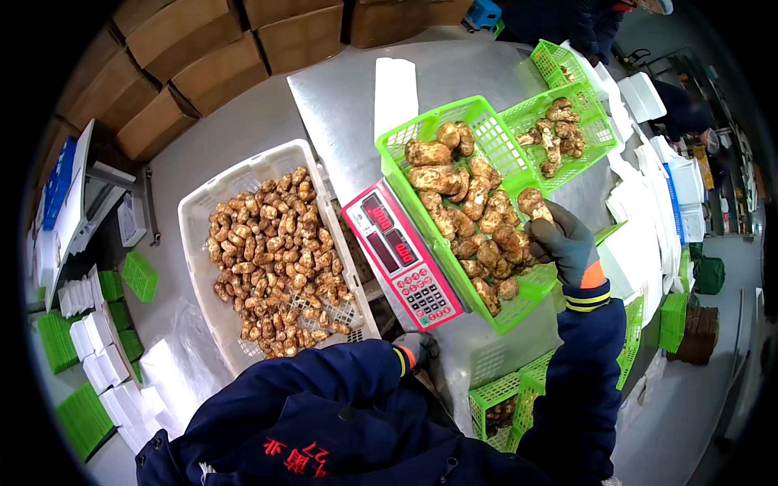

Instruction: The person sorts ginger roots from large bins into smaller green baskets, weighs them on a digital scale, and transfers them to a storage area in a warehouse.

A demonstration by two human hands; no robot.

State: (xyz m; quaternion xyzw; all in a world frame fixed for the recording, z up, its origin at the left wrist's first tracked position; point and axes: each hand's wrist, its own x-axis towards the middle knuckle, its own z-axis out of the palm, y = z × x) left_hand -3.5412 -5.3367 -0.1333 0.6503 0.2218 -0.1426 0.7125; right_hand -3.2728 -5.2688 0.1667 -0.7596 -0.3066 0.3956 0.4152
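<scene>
My right hand [562,243], in a dark grey glove, holds a matsutake-like mushroom [535,205] over the right side of a green plastic basket [398,164]. That basket holds many brown mushrooms and rests on a red and white digital scale [404,255] with lit red digits. My gloved left hand [424,348] lies at the near table edge below the scale, its fingers curled; whether it grips anything cannot be seen. Left of the scale, a large white plastic crate [197,212] is heaped with smaller mushrooms. Behind the basket, another green basket [598,155] holds several mushrooms.
The metal table [340,109] bears a white foam piece [395,91] and, at right, white sheets [635,212]. Green baskets [495,398] sit low at the near right. Cardboard boxes [213,73] line the back left. A co-worker [565,24] stands beyond the table; another is at far right.
</scene>
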